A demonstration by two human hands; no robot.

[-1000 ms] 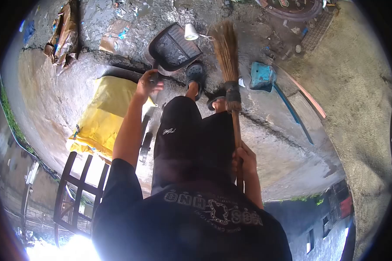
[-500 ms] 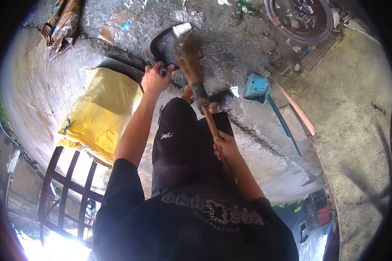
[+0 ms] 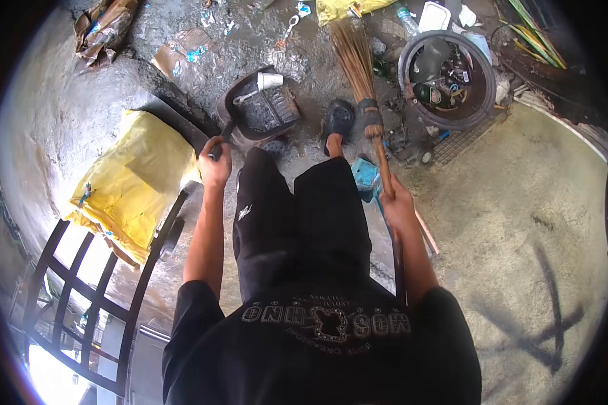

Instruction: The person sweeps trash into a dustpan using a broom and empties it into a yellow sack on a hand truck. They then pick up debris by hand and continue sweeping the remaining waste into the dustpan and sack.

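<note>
The concrete ground [image 3: 534,223] is the largest thing in view. It is pale, dry and bare on the person's right, the widest open room, and dark, wet and littered ahead of the feet. On the left a step edge [image 3: 175,111] runs diagonally. Just below it lies a yellow sack [image 3: 125,185], which fills the space beside the left arm. A black metal grille [image 3: 81,304] stands behind the sack and closes off the lower-left corner.

Ahead on the right sits a round tyre [image 3: 412,91] filled with rubbish, its rim near the broom head. The broom [image 3: 358,61] stands tilted, with its bristles on the wet ground just beyond the right foot and apart from the dustpan. Its stick runs back past a blue scoop [image 3: 365,172] lying by the right leg.

The dark dustpan [image 3: 263,111] rests on the ground in front of the left foot, close against the step edge. A white cup [image 3: 270,81] lies inside it near the far lip.

The left hand [image 3: 215,163] is closed around the dustpan's handle. The right hand [image 3: 398,202] is closed around the broom stick, partway along it.
</note>
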